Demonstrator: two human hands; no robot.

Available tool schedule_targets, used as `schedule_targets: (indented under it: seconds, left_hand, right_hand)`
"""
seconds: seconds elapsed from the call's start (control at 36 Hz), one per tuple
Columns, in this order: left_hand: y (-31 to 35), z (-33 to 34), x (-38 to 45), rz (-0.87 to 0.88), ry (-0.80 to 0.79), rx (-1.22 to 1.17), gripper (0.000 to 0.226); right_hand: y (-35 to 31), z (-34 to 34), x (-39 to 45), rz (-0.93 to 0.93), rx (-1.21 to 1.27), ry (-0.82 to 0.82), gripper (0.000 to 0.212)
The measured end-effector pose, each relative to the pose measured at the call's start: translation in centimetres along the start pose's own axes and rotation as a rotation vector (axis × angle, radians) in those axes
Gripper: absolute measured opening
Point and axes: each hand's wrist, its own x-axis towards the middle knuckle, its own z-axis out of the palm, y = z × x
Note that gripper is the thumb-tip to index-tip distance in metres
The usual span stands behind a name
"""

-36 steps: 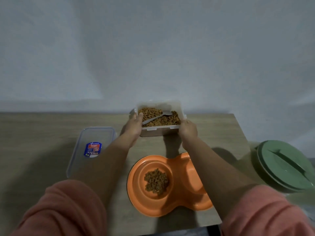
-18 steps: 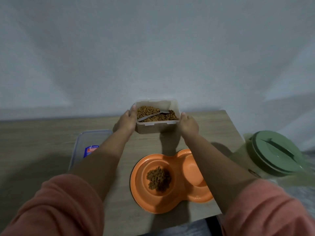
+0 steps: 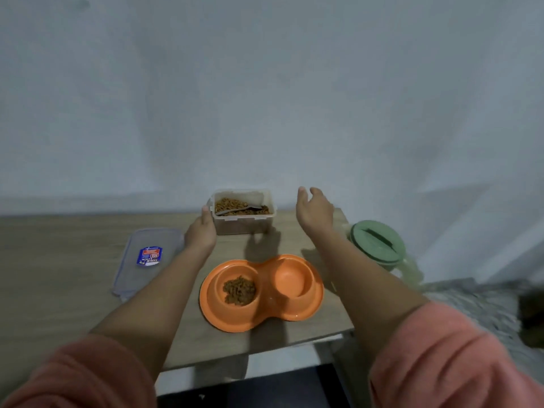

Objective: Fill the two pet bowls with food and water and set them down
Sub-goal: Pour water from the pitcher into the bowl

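An orange double pet bowl [image 3: 262, 315] lies near the table's front edge. Its left well holds brown kibble [image 3: 239, 290]; its right well [image 3: 290, 279] is empty. Behind it, at the back edge by the wall, stands a clear food container [image 3: 243, 223] of kibble with a grey scoop [image 3: 235, 209] lying in it. My left hand [image 3: 201, 234] rests against the container's left side. My right hand [image 3: 314, 212] hovers in the air to the container's right, fingers relaxed, holding nothing.
The container's clear lid [image 3: 147, 262] with a blue label lies flat on the wooden table [image 3: 59, 290] at the left. A jug with a green lid [image 3: 376, 241] stands just past the table's right edge. A white wall rises behind.
The container has been pushed back toward the wall. My right hand has let go of it and moved right, toward the green-lidded jug. My left hand stays at the container's side.
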Motion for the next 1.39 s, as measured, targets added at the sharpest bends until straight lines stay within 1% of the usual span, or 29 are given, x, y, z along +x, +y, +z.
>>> schedule_targets:
  seconds: [0.08, 0.11, 0.22, 0.31, 0.36, 0.47, 0.56, 0.61, 0.69, 0.78, 0.83, 0.89, 1.03, 1.17, 1.22, 1.31, 1.39]
  left_hand:
    - [0.2, 0.7, -2.6, 0.025, 0.008, -0.005, 0.061]
    - [0.3, 1.4, -4.6, 0.022, 0.021, 0.007, 0.061]
    - [-0.3, 3.2, -7.4, 0.037, 0.068, 0.029, 0.062]
    - [-0.8, 5.0, -10.4, 0.074, 0.094, 0.059, 0.056]
    - [-1.1, 6.5, -12.5, 0.1, 0.107, 0.077, 0.052]
    - [-2.6, 9.1, -16.0, 0.128, 0.115, 0.061, 0.044]
    - [-3.8, 10.9, -18.3, 0.103, 0.098, 0.108, 0.043]
    - [-4.8, 11.9, -19.3, 0.084, 0.054, 0.163, 0.044]
    - [-6.1, 13.1, -20.2, 0.071, 0.012, 0.235, 0.045]
    - [-7.1, 13.9, -20.6, 0.074, -0.035, 0.303, 0.044]
    - [-7.6, 14.1, -20.7, 0.058, -0.069, 0.36, 0.042]
    - [-8.0, 14.2, -20.5, 0.044, -0.103, 0.429, 0.045]
    - [-8.6, 14.4, -20.1, 0.03, -0.211, 0.596, 0.053]
    - [-8.7, 14.1, -19.3, -0.013, -0.306, 0.754, 0.062]
    - [-8.6, 14.2, -19.2, -0.021, -0.318, 0.803, 0.068]
    - [-8.5, 14.4, -19.3, -0.02, -0.323, 0.842, 0.076]
    - [-8.8, 14.6, -19.4, -0.013, -0.335, 0.859, 0.074]
  right_hand:
    - [0.7, -2.1, -0.6, -0.057, -0.017, -0.005, 0.053]
    - [1.5, -3.7, -1.2, -0.078, -0.026, -0.019, 0.053]
    - [3.4, -6.4, -2.1, -0.131, -0.037, -0.032, 0.052]
    - [5.5, -9.0, -2.6, -0.161, -0.045, -0.021, 0.05]
    - [7.2, -10.6, -2.9, -0.179, -0.092, -0.012, 0.049]
    - [10.5, -13.1, -3.2, -0.118, -0.196, 0.041, 0.047]
    - [13.0, -14.4, -3.7, -0.035, -0.22, 0.047, 0.046]
    - [14.7, -14.9, -3.9, 0.026, -0.171, 0.013, 0.049]
    - [16.7, -15.3, -4.1, 0.107, 0.002, -0.062, 0.055]
    - [18.3, -15.4, -4.4, 0.115, 0.102, -0.168, 0.059]
    - [19.2, -15.3, -4.5, 0.087, 0.123, -0.208, 0.061]
    - [19.9, -15.1, -4.3, 0.052, 0.135, -0.218, 0.057]
    - [20.9, -14.5, -3.7, -0.018, 0.148, -0.208, 0.03]
    - [19.9, -14.4, -2.7, -0.146, 0.078, -0.234, 0.019]
    - [18.8, -14.6, -2.1, -0.223, 0.009, -0.271, 0.019]
    - [17.0, -14.7, -1.1, -0.317, -0.111, -0.36, 0.025]
    - [15.3, -14.9, -0.4, -0.378, -0.203, -0.429, 0.027]
